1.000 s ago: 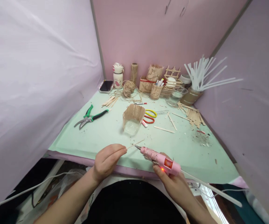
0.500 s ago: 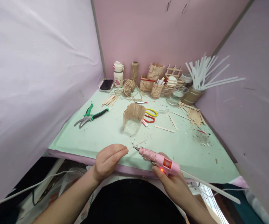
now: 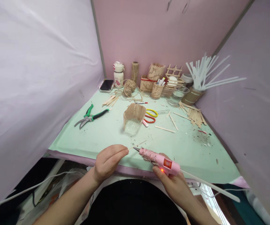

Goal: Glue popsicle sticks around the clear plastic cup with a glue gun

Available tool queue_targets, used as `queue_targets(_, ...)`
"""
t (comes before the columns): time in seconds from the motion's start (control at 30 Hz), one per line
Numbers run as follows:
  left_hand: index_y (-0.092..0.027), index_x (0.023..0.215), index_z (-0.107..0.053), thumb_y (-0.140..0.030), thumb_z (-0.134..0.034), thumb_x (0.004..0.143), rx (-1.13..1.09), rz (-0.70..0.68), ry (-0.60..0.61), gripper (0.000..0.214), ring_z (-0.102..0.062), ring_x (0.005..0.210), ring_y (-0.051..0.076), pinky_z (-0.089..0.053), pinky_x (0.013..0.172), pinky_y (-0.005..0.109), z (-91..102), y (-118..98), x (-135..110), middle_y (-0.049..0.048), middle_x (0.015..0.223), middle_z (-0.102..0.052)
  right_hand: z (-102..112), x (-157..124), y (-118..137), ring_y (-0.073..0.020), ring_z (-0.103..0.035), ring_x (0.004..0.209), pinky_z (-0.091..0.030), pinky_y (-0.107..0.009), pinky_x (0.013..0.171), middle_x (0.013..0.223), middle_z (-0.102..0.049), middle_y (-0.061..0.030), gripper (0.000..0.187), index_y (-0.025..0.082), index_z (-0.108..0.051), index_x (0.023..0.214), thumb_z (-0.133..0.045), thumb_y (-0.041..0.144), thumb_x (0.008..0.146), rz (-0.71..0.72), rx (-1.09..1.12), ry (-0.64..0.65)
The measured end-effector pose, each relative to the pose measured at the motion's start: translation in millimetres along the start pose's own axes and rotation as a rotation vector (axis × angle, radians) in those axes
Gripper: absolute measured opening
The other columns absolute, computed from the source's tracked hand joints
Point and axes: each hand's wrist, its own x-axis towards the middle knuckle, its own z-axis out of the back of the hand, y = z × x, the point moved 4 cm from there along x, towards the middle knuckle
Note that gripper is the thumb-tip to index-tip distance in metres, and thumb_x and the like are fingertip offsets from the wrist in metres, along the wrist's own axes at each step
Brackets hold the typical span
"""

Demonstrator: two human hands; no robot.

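Green mat [image 3: 97, 137] bears cup [image 3: 133, 118], shears [image 3: 90, 117] beyond glue gun [image 3: 158, 158].

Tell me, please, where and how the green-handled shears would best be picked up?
Take the shears by their two handles, probably from above and the right: they lie flat on the green mat, handles spread toward the middle, blades pointing away leftward.

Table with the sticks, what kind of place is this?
Probably a craft corner: the right hand holds a glue gun, wooden sticks and twine lie on the table, and cloth walls close it in.
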Motion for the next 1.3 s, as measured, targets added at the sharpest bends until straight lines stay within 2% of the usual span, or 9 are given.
queue_targets(0.27,-0.009,0.120,-0.063,-0.001,-0.052,0.090,-0.008,-0.017,0.006,0.033,-0.067,0.097,0.019,-0.058,0.082,0.029,-0.3,0.5,-1.4,0.0135,0.103,-0.070,2.0,0.9,3.3,-0.0234,-0.062,0.115,-0.052,-0.036,0.099,0.119,-0.068,-0.0019,0.037,0.035,-0.062,0.130,-0.051,0.041,0.095,0.025,0.023,-0.002)
queue_targets(0.77,-0.009,0.118,-0.065,0.000,-0.056,0.087,-0.003,-0.001,-0.019,0.034,-0.068,0.096,0.019,-0.058,0.082,0.029,0.4,0.0,-1.9,0.0126,0.102,-0.071,7.5,1.3,-2.8,-0.0245,-0.056,0.125,-0.044,-0.041,0.109,0.132,-0.062,-0.0063,0.042,0.029,-0.059,0.134,-0.050,0.042,0.096,0.012,0.045,-0.002)
queue_targets(1.3,-0.009,0.118,-0.065,0.003,-0.056,0.085,0.014,-0.005,-0.021,0.037,-0.067,0.097,0.019,-0.058,0.081,0.029,2.4,-0.3,-2.4,0.0128,0.104,-0.070,15.2,5.5,-10.8,-0.0205,-0.051,0.131,-0.037,-0.039,0.114,0.139,-0.058,-0.0011,0.040,0.033,-0.056,0.136,-0.049,0.042,0.097,0.009,0.090,-0.016)
